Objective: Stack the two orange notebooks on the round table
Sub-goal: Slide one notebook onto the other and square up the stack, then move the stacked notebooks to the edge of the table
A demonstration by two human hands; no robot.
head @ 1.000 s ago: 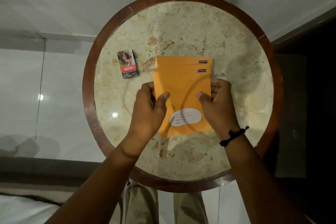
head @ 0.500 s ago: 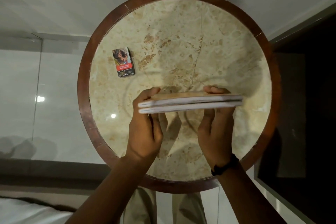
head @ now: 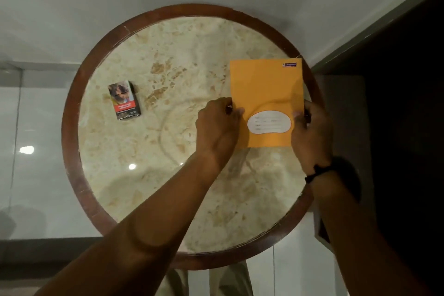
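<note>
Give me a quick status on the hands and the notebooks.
Left hand and right hand both gripping orange notebooks, one cover showing, right side of round table. Small box far left, not in the way.

Round marble table (head: 168, 175) bears orange notebooks (head: 264, 94) and a small box (head: 124, 100).

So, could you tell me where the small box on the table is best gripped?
Judging by its pose, pinch the small box across its two long side faces, coming from above: it lies flat on the round table with bare marble all round.
</note>
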